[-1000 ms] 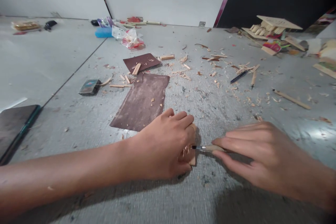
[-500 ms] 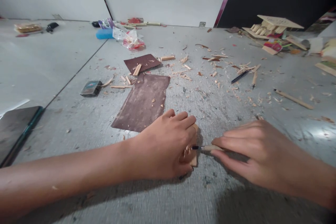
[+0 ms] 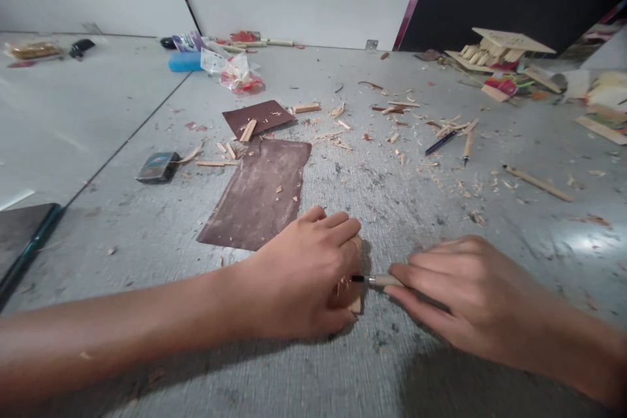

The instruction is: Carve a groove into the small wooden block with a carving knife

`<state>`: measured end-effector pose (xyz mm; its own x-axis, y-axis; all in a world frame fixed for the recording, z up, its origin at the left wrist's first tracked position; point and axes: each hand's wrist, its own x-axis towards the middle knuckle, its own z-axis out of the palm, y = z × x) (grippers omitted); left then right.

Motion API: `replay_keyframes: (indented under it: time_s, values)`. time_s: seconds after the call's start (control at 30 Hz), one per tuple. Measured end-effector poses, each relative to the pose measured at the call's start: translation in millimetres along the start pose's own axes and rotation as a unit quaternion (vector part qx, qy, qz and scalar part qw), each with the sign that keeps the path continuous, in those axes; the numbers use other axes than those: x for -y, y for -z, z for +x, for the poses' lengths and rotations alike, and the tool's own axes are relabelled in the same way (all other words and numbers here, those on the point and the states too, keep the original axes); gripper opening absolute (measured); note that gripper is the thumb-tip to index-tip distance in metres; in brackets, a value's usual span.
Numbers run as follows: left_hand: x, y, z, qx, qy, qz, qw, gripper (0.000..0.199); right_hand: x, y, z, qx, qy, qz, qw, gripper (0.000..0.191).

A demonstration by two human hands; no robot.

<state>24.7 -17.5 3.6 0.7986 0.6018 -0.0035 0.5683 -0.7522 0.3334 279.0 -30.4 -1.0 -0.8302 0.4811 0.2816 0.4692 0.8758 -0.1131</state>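
Observation:
Under my left hand (image 3: 311, 274) lies a small piece of pale wood (image 3: 356, 304), mostly hidden by the palm; fingers curl over its far edge and the thumb lies at its near edge. My right hand (image 3: 460, 290) grips a wood-carving tool (image 3: 385, 280) by its light wooden handle between thumb and fingers. The tool's dark metal tip points left and meets the wood beside my left palm. Curled shavings (image 3: 343, 286) sit on the wood there. Just beyond my left hand, a worn brown sheet of sandpaper (image 3: 259, 189) lies flat.
A smaller brown sheet (image 3: 257, 117) bears wood scraps. A small dark box (image 3: 158, 167) stands at left. To the right lie a wooden-handled tool (image 3: 537, 183), a dark blue pen-like tool (image 3: 441, 143) and many shavings. A small wooden model (image 3: 504, 49) stands at the back right.
The view has shifted slightly, so everything sits a little further left. The carving tool stays against the wood; my left hand keeps its hold on the piece.

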Motion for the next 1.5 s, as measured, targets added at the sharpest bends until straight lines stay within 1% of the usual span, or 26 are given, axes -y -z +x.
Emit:
replay_keyframes:
  time_s: [0.1,0.17,0.27,0.33,0.43,0.5,0.63,0.73,0.8,0.93,1.07,1.17,1.23,1.33,1.5]
  values:
    - [-0.9,-0.1,0.9,0.0,-0.004,0.023,1.0,0.023,1.1,-8.2,-6.4,-0.021,-0.003,-0.005,1.0,0.035]
    - [-1.9,0.2,1.2,0.007,-0.006,0.031,0.999,0.026,3.7,-12.7,-8.8,-0.031,-0.019,0.006,0.999,0.036]
    - [-3.2,0.8,1.1,0.002,-0.006,0.047,0.999,0.029,8.7,-15.7,-10.3,-0.042,-0.038,0.008,0.998,0.039]
    - [-3.6,1.3,1.1,0.003,-0.004,0.052,0.999,0.031,10.0,-15.5,-11.0,-0.048,-0.024,-0.006,0.999,0.038]
    - [-4.2,1.5,1.4,0.012,0.001,0.052,0.999,0.031,7.4,-15.4,-12.0,-0.058,0.013,-0.025,0.998,0.033]
    - [-4.9,1.0,1.8,0.011,0.003,0.055,0.998,0.031,4.4,-17.5,-11.1,-0.053,0.009,-0.008,0.999,0.033]
    - [-7.5,-1.1,1.8,0.004,-0.003,0.062,0.998,0.027,3.0,-25.6,-2.1,-0.024,-0.036,0.071,0.997,0.043]
    - [-9.5,-1.9,1.5,-0.005,-0.01,0.08,0.997,0.029,4.6,-28.7,5.6,-0.023,-0.035,0.079,0.996,0.045]
    - [-10.5,-2.4,2.0,-0.009,-0.014,0.089,0.996,0.026,4.9,-27.9,7.3,-0.022,-0.033,0.076,0.996,0.043]
    - [-12.2,-4.3,4.7,-0.009,-0.022,0.077,0.997,0.022,2.3,-23.1,3.4,-0.003,-0.041,0.091,0.995,0.036]
    - [-12.6,-4.8,5.9,-0.009,-0.011,0.049,0.999,0.019,-3.2,-17.7,-3.0,-0.003,-0.043,0.106,0.993,0.029]
    - [-11.8,-2.0,5.8,0.007,0.0,0.025,1.0,0.017,-10.2,-12.4,-7.5,0.004,-0.041,0.122,0.992,0.023]
    - [-11.0,0.3,6.0,0.022,0.007,0.003,1.0,0.019,-15.7,-8.1,-9.8,0.016,-0.033,0.135,0.99,0.021]
    - [-9.2,2.5,6.5,0.031,0.015,-0.03,0.999,0.024,-22.9,-1.9,-11.8,0.035,-0.016,0.17,0.985,0.021]
    - [-2.6,3.9,5.4,0.037,0.014,-0.062,0.997,0.046,-27.0,2.9,-13.1,0.046,0.001,0.223,0.974,0.019]
